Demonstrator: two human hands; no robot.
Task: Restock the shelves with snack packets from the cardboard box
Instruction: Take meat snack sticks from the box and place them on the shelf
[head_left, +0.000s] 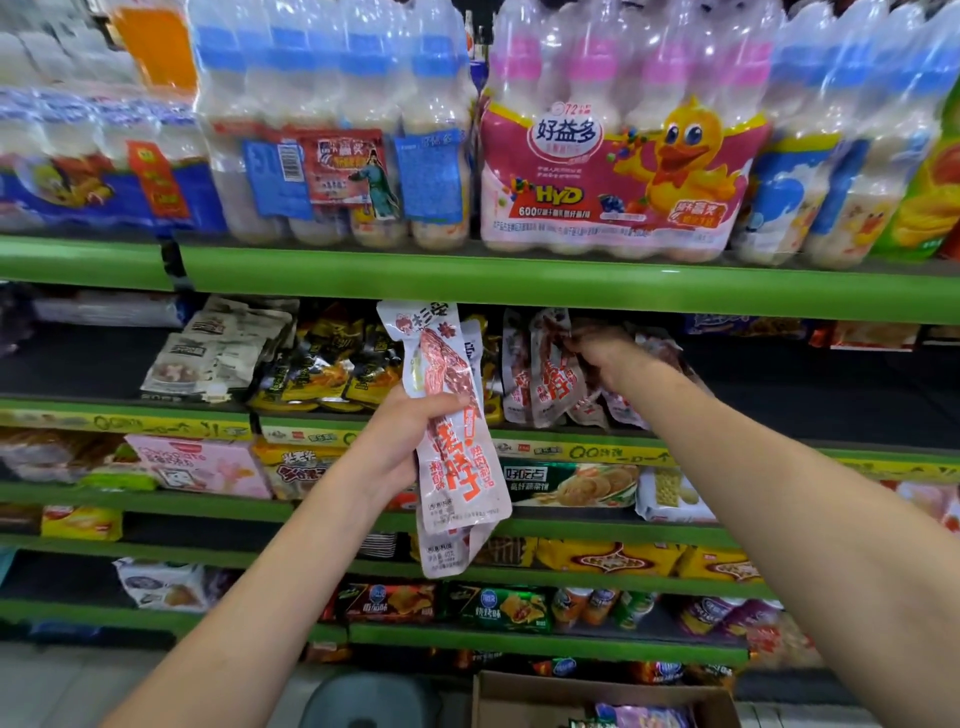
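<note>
My left hand grips a small stack of long white-and-red snack packets, held upright in front of the green shelves. My right hand reaches into the second shelf and pinches a packet of the same kind among the row of red-and-white packets standing there. The fingertips of that hand are partly hidden in the dark of the shelf. The open cardboard box sits on the floor at the bottom, with a few packets showing inside.
Green shelves fill the view. Shrink-wrapped bottle packs stand on top. Yellow-black packets and white packets lie left of the red ones. The same shelf is bare to the right. A grey stool stands beside the box.
</note>
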